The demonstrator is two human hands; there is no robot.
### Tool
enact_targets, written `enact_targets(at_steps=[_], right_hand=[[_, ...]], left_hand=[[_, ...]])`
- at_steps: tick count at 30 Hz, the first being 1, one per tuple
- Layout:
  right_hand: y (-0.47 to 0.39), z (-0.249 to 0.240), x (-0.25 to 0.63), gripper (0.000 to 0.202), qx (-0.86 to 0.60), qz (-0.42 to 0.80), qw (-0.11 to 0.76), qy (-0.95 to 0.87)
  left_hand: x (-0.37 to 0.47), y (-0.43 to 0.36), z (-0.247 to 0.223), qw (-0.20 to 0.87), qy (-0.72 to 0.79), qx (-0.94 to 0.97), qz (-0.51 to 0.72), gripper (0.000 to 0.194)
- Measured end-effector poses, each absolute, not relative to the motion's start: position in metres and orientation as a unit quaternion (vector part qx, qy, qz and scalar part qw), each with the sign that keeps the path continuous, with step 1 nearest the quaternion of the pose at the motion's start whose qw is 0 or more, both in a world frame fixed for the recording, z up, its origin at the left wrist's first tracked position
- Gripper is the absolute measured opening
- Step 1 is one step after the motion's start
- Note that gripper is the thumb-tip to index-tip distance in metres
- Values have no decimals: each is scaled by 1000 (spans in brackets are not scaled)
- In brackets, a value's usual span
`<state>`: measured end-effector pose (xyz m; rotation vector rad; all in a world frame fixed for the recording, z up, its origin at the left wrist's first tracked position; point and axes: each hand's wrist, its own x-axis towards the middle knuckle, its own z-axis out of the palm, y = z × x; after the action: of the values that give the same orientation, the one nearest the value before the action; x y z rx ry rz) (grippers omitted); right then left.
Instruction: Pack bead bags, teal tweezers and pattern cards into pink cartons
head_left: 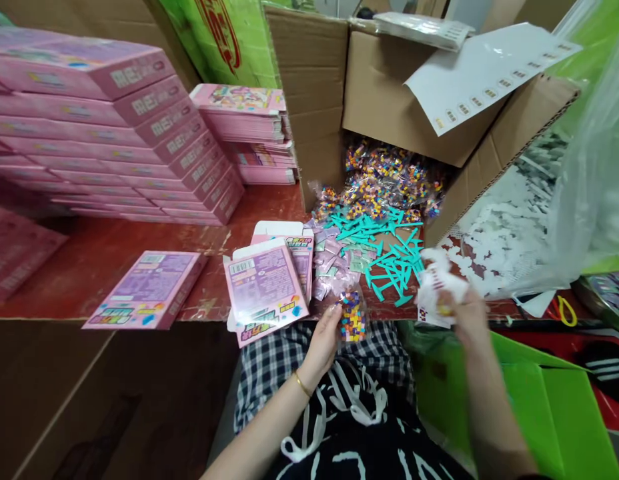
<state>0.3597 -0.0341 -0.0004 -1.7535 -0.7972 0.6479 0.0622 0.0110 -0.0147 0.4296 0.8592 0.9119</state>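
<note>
My left hand (323, 341) pinches the edge of a clear bag of colourful beads (353, 320), held just past the table's front edge above my lap. Motion blurs my right hand (467, 312), which is closed on a crumpled-looking white printed paper (436, 287) at the right of the work area. Between the hands, on the table, lies a heap of teal T-shaped plastic sticks (397, 267). Small lilac packets (334, 261) are spread beside them. To the left of my left hand, a flat pink carton (267, 287) with its end flap out rests over another pink carton (303, 250).
A cardboard box (314, 100), spilling bead bags (389, 177), stands behind the sticks. Stacked pink boxes (114, 127) rise at the left; a single pink box (149, 287) lies before them. White paper pieces (509, 233) lie right. A green box (549, 407) sits below.
</note>
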Motion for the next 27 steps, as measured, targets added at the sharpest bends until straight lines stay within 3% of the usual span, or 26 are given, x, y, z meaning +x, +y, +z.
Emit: enact_targets(at_steps=[3, 6, 9, 12, 15, 19, 21, 22, 25, 27], right_hand=[[-43, -28, 236, 48, -698, 362, 475, -394], [-29, -35, 182, 33, -700, 298, 434, -482], [2, -25, 200, 37, -721, 161, 403, -540], [45, -15, 245, 33, -732, 111, 215, -636], [85, -12, 272, 47, -686, 136, 58, -712], [116, -14, 279, 57, -652, 157, 31, -741], [120, -8, 282, 58, -647, 147, 64, -746], [119, -3, 284, 55, -647, 143, 120, -739], [100, 18, 285, 45, -617, 202, 394, -651], [77, 31, 274, 45, -556, 327, 489, -587]], left_hand=[[66, -1, -17, 797, 359, 235, 426, 66], [62, -9, -18, 770, 404, 254, 424, 67], [54, -9, -17, 748, 450, 232, 430, 56], [48, -6, -13, 749, 463, 217, 422, 54], [47, -4, -10, 761, 466, 199, 405, 54], [48, -3, -12, 774, 448, 193, 404, 52], [47, -2, -14, 776, 445, 197, 401, 51], [47, -1, -14, 776, 447, 198, 399, 51], [46, 0, -15, 774, 447, 196, 404, 53], [47, 0, -15, 779, 434, 198, 406, 55]])
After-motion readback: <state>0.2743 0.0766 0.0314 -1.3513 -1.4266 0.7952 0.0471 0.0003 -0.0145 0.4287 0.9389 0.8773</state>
